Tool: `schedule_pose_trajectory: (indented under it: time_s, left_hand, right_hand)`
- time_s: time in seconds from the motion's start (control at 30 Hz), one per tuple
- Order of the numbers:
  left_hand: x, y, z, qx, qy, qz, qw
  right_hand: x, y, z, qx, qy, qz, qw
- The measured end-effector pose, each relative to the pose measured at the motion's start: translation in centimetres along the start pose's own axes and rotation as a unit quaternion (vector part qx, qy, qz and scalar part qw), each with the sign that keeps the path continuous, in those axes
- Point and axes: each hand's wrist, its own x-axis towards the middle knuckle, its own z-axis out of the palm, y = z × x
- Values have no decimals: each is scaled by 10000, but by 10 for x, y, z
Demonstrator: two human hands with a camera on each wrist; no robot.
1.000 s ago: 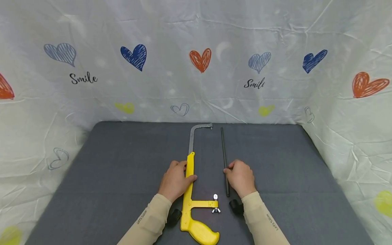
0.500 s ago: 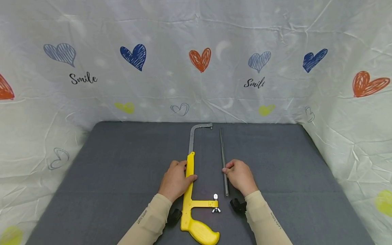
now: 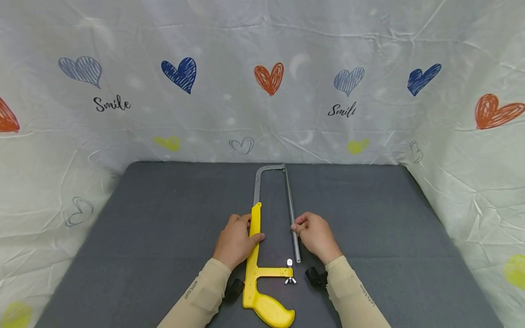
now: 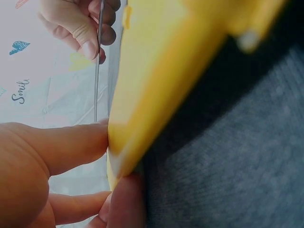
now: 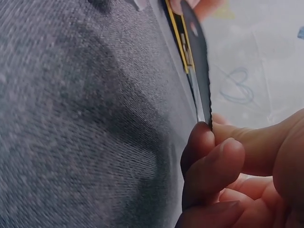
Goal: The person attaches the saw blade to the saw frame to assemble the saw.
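A yellow hacksaw frame (image 3: pixel 252 255) lies lengthwise, its handle toward me and its grey bent end (image 3: pixel 270 167) at the far side. My left hand (image 3: pixel 235 241) grips the yellow bar near its middle, thumb on top. My right hand (image 3: pixel 317 234) pinches a thin hacksaw blade (image 3: pixel 289 200) between thumb and fingers. The blade's far tip overlaps the frame's far end in the head view. Its near end, with a small hole, stands slightly right of and beyond the wing nut (image 3: pixel 290 280) on the yellow crosspiece. Teeth show along one blade edge (image 5: pixel 207 71) in the right wrist view.
Dark grey cloth (image 3: pixel 176 205) covers the table. A pale sheet (image 3: pixel 229 105) printed with hearts hangs behind and along both sides. Black wrist devices sit below each hand, the left one (image 3: pixel 234 290) close beside the saw frame.
My right hand has moved left with the blade, bringing the blade's far tip to the frame's far end. The blade has turned and looks brighter. My left hand and the frame have stayed put.
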Motion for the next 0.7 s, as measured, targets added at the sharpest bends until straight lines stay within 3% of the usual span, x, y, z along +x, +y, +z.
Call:
schedule_pose_trajectory:
  time_s: [0.7]
  left_hand:
    - [0,-1,1,-51,-2,-41,10000]
  right_hand:
    - [1,0,7,-214,85,-108,9997]
